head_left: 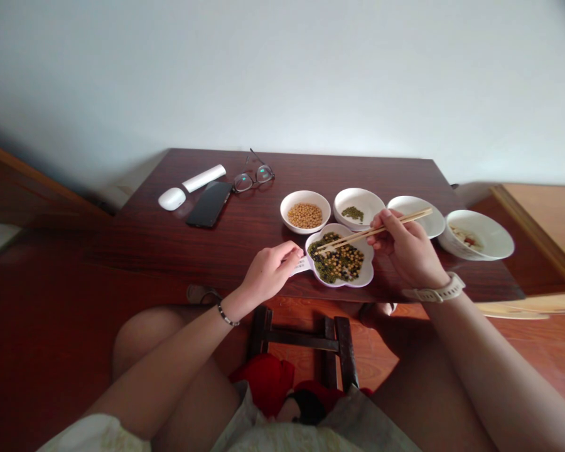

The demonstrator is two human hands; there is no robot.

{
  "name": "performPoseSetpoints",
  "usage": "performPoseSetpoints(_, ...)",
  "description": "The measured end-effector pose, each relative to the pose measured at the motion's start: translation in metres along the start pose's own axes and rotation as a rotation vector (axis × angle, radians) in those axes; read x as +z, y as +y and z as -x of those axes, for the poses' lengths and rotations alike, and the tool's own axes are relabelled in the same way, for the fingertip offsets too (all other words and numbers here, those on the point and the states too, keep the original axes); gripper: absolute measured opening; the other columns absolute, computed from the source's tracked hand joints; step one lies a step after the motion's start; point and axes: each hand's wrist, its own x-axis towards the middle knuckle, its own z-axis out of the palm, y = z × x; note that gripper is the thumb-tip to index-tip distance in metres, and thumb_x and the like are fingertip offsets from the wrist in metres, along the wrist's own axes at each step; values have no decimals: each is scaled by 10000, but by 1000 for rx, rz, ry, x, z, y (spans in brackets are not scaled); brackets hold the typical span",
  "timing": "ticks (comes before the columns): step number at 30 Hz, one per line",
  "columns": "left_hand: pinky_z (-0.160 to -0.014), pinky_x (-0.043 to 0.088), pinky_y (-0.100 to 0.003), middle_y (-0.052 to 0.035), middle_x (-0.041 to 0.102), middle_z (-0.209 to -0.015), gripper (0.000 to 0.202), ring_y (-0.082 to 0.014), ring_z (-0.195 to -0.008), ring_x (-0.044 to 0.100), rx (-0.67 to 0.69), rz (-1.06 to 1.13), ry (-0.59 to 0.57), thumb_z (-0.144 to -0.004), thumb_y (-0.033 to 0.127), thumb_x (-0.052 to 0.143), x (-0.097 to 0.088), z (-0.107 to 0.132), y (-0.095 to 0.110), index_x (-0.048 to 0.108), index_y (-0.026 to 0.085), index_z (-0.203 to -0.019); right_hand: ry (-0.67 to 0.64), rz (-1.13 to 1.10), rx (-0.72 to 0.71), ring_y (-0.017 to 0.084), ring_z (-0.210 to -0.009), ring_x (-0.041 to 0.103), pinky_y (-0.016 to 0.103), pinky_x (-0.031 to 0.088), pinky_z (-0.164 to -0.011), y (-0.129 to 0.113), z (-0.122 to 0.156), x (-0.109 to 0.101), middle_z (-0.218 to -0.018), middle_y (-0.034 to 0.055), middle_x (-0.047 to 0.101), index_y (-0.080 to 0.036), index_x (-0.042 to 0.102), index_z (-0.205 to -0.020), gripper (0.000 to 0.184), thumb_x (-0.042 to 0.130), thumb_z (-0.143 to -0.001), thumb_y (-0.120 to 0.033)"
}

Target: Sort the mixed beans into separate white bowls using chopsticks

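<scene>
My right hand [405, 246] grips a pair of wooden chopsticks [381, 228], whose tips reach down into the mixed green and yellow beans in a flower-shaped white dish [368, 273] near the table's front edge. My left hand [270, 271] rests at the dish's left side, fingers curled and pinching its rim or a small paper tab there. Behind the dish stand a white bowl of yellow beans [305, 212], a white bowl with a few green beans [359, 206] and a white plate [414, 206].
A larger white bowl [480, 233] with some scraps sits at the far right. A black phone [209, 203], a white mouse [172, 198], a white tube [204, 177] and glasses [253, 177] lie on the dark wooden table [179, 245]. A small stool [306, 339] stands between my knees.
</scene>
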Motion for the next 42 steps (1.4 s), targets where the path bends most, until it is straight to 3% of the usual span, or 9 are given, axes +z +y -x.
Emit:
performPoseSetpoints(6,-692,384,-285,-22,783,-850,360,-162,-737,671,0,-18,0,-1167,402,542,-1,0,1,779,183,-1009,-36,41,18,136,-653,692,214,568,-532,1,1,4,-814,25,707,-231,755,-871,459,891,-920,-666)
performPoseSetpoints(42,-710,425,-279,-44,843,-950,359,-175,-787,718,3,-23,2,-1166,397,540,0,-1,2,790,188,-1015,68,78,-26,132,-641,673,236,562,-502,0,0,-2,-873,18,702,-234,725,-849,501,897,-888,-703)
